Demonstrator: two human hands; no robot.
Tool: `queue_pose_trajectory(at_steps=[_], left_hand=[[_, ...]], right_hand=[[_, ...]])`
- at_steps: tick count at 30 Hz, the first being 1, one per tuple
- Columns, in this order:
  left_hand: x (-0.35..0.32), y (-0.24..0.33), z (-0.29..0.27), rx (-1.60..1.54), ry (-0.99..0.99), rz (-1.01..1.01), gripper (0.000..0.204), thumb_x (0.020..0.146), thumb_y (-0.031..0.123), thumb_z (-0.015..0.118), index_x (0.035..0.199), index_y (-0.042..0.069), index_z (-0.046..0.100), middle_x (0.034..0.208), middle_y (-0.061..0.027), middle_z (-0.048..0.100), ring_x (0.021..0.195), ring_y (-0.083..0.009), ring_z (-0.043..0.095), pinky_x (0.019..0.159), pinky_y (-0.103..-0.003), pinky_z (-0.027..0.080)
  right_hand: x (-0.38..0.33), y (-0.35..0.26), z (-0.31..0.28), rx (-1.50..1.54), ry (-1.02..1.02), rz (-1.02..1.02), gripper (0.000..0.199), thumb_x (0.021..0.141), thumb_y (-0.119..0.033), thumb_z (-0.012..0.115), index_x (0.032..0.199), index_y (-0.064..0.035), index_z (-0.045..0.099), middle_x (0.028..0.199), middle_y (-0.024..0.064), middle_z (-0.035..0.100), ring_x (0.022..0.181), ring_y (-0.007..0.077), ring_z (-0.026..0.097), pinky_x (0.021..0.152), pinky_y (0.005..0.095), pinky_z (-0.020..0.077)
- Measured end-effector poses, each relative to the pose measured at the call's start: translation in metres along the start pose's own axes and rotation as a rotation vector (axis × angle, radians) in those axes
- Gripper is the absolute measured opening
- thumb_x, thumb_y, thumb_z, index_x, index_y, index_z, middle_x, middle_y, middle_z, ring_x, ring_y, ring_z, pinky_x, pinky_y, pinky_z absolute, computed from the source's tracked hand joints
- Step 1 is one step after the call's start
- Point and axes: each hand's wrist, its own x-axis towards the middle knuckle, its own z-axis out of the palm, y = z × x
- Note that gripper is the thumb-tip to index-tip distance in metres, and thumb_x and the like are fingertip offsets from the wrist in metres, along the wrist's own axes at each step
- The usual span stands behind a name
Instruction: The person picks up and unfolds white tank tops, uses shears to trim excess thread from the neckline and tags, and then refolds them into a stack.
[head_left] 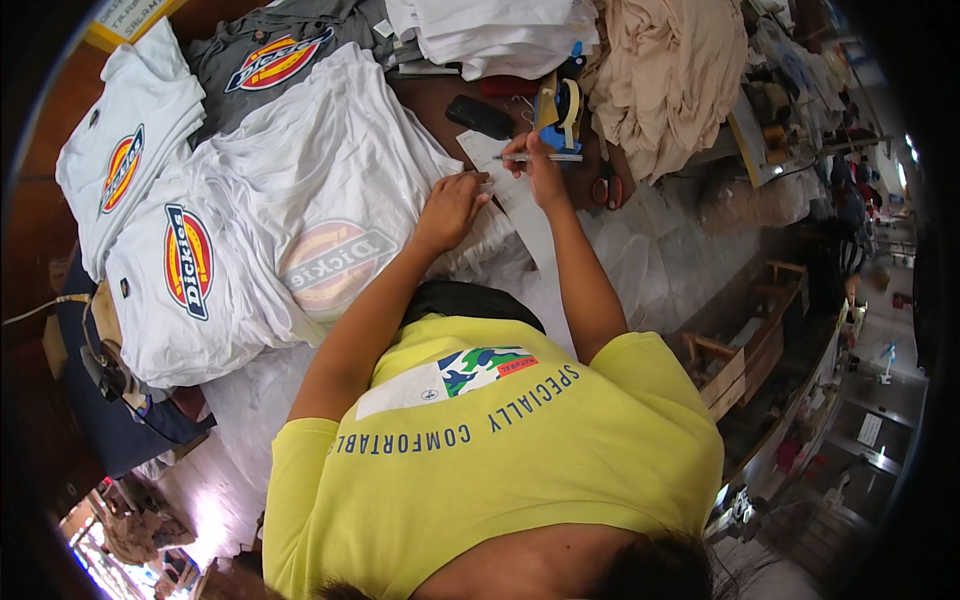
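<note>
Head view, right hand [540,165] gripping pen [535,157]

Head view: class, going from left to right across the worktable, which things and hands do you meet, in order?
Folded white T-shirt → grey T-shirt → left hand, resting on a pale strip → right hand holding a pen → beige cloth pile.

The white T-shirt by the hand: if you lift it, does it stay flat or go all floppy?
Probably floppy: the white T-shirt lies in soft wrinkles. Likely light too, thin enough that its logo shows faintly through from the other side. It might drag rather than slide, since it overlaps other shirts and the left hand rests at its edge.
</note>
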Motion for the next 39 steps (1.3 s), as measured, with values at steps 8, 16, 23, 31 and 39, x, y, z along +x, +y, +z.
queue_pose_trajectory(at_steps=[8, 16, 23, 31, 39], left_hand=[[-0.001, -0.002, 0.001, 0.007, 0.017, 0.011, 0.030, 0.088, 0.026, 0.048, 0.108, 0.003, 0.051, 0.107, -0.0148, 0.055, 0.104, -0.0317, 0.049, 0.091, -0.040, 0.034], [-0.007, -0.021, 0.010, 0.092, 0.042, 0.091, 0.033, 0.086, 0.026, 0.051, 0.108, 0.001, 0.050, 0.111, -0.0174, 0.054, 0.106, -0.0331, 0.048, 0.093, -0.041, 0.034], [-0.004, -0.001, -0.002, -0.033, 0.064, 0.009, 0.051, 0.085, 0.035, 0.054, 0.122, 0.002, 0.042, 0.117, -0.0184, 0.050, 0.110, -0.0350, 0.046, 0.095, -0.042, 0.035], [-0.003, 0.003, -0.004, -0.059, 0.082, 0.085, 0.049, 0.083, 0.034, 0.056, 0.119, 0.003, 0.044, 0.113, -0.0168, 0.051, 0.105, -0.0346, 0.048, 0.093, -0.042, 0.036], [-0.007, 0.000, -0.010, -0.085, 0.093, 0.152, 0.045, 0.083, 0.028, 0.058, 0.118, 0.005, 0.045, 0.120, -0.0151, 0.048, 0.117, -0.0338, 0.040, 0.099, -0.042, 0.031]], right_hand=[[-0.030, -0.009, 0.011, -0.075, -0.032, 0.108, 0.051, 0.094, -0.046, 0.034, 0.071, -0.0057, 0.057, 0.063, 0.0024, 0.055, 0.054, 0.0064, 0.048, 0.053, 0.0210, 0.0361], [-0.038, 0.028, 0.047, -0.354, 0.012, 0.073, 0.035, 0.094, -0.038, 0.038, 0.086, -0.0054, 0.049, 0.073, 0.0043, 0.054, 0.064, 0.0174, 0.056, 0.056, 0.0302, 0.0434], [0.006, -0.018, 0.028, -0.526, 0.078, -0.016, 0.038, 0.088, -0.039, 0.052, 0.074, -0.0040, 0.057, 0.060, 0.0054, 0.054, 0.057, 0.0155, 0.052, 0.057, 0.0317, 0.0420], [0.119, -0.113, -0.079, -0.617, 0.684, -0.297, 0.045, 0.082, -0.043, 0.060, 0.066, -0.0007, 0.058, 0.050, 0.0057, 0.054, 0.041, 0.0112, 0.051, 0.043, 0.0253, 0.0422], [0.166, -0.072, -0.093, -0.746, 0.470, 0.018, 0.056, 0.074, -0.053, 0.062, 0.096, -0.0009, 0.058, 0.073, 0.0104, 0.059, 0.066, 0.0280, 0.056, 0.063, 0.0339, 0.0448]])
